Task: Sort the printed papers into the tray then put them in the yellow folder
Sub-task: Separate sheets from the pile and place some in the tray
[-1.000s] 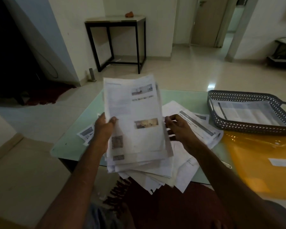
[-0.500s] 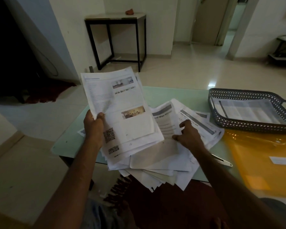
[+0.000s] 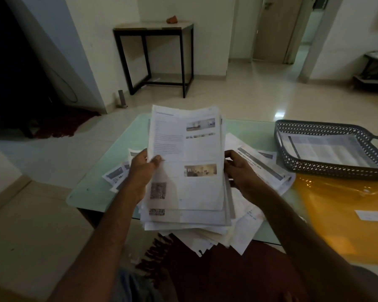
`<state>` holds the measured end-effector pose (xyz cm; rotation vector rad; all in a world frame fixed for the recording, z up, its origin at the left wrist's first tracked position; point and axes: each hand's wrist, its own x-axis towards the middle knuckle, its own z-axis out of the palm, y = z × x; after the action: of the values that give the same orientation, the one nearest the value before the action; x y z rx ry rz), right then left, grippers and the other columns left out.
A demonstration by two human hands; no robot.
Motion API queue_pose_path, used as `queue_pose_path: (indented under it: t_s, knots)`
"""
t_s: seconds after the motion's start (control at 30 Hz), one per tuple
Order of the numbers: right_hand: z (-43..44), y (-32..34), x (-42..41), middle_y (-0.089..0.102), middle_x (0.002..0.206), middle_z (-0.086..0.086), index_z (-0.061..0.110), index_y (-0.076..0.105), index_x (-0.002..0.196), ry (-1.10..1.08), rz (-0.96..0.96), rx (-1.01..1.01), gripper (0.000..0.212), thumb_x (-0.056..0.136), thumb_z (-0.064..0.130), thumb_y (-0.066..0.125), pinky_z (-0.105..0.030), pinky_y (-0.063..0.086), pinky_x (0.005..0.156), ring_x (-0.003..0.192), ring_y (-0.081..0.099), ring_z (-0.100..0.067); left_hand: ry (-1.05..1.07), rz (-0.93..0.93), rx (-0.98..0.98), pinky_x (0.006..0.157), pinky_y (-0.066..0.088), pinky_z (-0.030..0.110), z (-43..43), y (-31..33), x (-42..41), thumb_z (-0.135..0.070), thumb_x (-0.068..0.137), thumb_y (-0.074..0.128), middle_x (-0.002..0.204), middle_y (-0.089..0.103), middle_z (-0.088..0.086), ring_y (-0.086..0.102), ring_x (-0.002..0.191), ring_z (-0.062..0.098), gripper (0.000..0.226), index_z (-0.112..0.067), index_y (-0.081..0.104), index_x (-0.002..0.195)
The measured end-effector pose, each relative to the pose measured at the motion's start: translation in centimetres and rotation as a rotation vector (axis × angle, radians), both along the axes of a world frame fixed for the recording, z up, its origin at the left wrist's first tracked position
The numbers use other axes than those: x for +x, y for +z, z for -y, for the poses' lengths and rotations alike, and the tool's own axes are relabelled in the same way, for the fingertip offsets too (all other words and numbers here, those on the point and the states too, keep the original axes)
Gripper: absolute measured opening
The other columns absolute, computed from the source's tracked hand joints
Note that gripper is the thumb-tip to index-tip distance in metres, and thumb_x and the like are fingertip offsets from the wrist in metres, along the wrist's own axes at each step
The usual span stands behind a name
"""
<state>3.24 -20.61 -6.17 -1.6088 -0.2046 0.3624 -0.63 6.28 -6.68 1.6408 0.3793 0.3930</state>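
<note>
Centre frame, a left hand (image 3: pixel 140 171) and a right hand (image 3: pixel 240 173) clasp the side edges of a stack of printed papers (image 3: pixel 190 171) above a green table (image 3: pixel 249 127). The stack's long axis runs bottom to top, header edge uppermost, and its print is too blurred to read. At right, the grey tray (image 3: pixel 327 168) holds a sheet, above the yellow folder (image 3: pixel 340 214).
</note>
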Motion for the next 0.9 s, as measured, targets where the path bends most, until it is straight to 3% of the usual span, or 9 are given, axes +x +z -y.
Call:
queue_pose_path:
  t_s: [0.1,0.17,0.23,0.33,0.47,0.6,0.77,0.9]
  knots:
    - [0.6,-1.2,0.9,0.071,0.1,-0.006,0.017,0.054,0.106,-0.197,0.08,-0.406,0.04,0.095,0.055,0.061,-0.043,0.056,0.071,0.082,0.07,-0.022,0.22,0.062,0.088,0.074,0.047,0.022,-1.4,0.5,-0.1,-0.008,0.096,0.06,0.11,0.066,0.004,0.062,0.092,0.019,0.028,-0.008,0.063,0.123]
    - [1.0,-2.9,0.9,0.064,0.114,-0.007,0.016,0.05,0.119,-0.239,0.112,-0.748,0.07,0.079,0.07,0.071,-0.042,0.051,0.083,0.102,0.064,-0.028,0.327,0.095,0.09,0.076,0.046,0.024,-2.8,0.3,-0.4,-0.008,0.095,0.059,0.111,0.066,0.008,0.06,0.092,0.02,0.025,-0.007,0.063,0.12]
    - [1.0,-4.6,0.6,0.051,0.132,-0.013,0.011,0.039,0.135,-0.16,0.098,-0.87,0.099,0.068,0.072,0.078,-0.049,0.049,0.096,0.121,0.054,-0.037,0.387,0.119,0.07,0.077,0.046,0.025,-3.9,0.1,-0.6,-0.009,0.094,0.06,0.109,0.067,0.007,0.061,0.092,0.021,0.023,-0.009,0.064,0.117]
    - [1.0,-5.3,1.0,0.053,0.133,-0.019,0.008,0.027,0.143,-0.135,0.1,-0.838,0.111,0.066,0.059,0.088,-0.051,0.049,0.098,0.122,0.054,-0.04,0.412,0.145,0.031,0.075,0.048,0.022,-4.3,0.3,-0.8,-0.008,0.094,0.059,0.107,0.066,0.002,0.061,0.092,0.019,0.025,-0.011,0.064,0.118]
    - [1.6,-4.8,1.7,0.064,0.121,-0.018,0.01,0.032,0.133,-0.191,-0.006,-0.725,0.082,0.076,0.03,0.088,-0.047,0.053,0.091,0.113,0.06,-0.036,0.392,0.16,0.004,0.075,0.05,0.018,-3.9,0.6,-0.7,-0.006,0.095,0.058,0.107,0.066,-0.001,0.062,0.091,0.015,0.025,-0.015,0.064,0.117]
    - [1.2,-4.4,1.4,0.063,0.121,-0.006,0.012,0.053,0.122,-0.182,-0.014,-0.721,0.048,0.085,0.023,0.081,-0.035,0.047,0.082,0.108,0.06,-0.027,0.369,0.152,-0.012,0.077,0.051,0.022,-3.5,0.7,-0.8,-0.006,0.095,0.057,0.106,0.067,-0.002,0.063,0.089,0.013,0.024,-0.016,0.064,0.116]
    - [1.6,-3.8,1.6,0.064,0.111,-0.006,0.015,0.055,0.108,-0.263,0.1,-0.669,0.017,0.097,0.025,0.064,-0.04,0.052,0.083,0.097,0.059,-0.024,0.322,0.115,-0.022,0.073,0.05,0.02,-3.7,0.6,-0.7,-0.006,0.096,0.057,0.097,0.066,-0.012,0.062,0.082,0.003,0.024,-0.021,0.063,0.115]
    - [2.5,-1.5,2.0,0.064,0.095,-0.004,0.014,0.048,0.105,-0.341,0.191,-0.369,0.004,0.104,0.012,0.052,-0.027,0.043,0.054,0.076,0.061,-0.019,0.217,0.051,0.091,0.082,0.047,0.023,-3.7,0.5,-0.5,-0.006,0.097,0.058,0.115,0.065,0.002,0.061,0.097,0.018,0.032,-0.009,0.061,0.129]
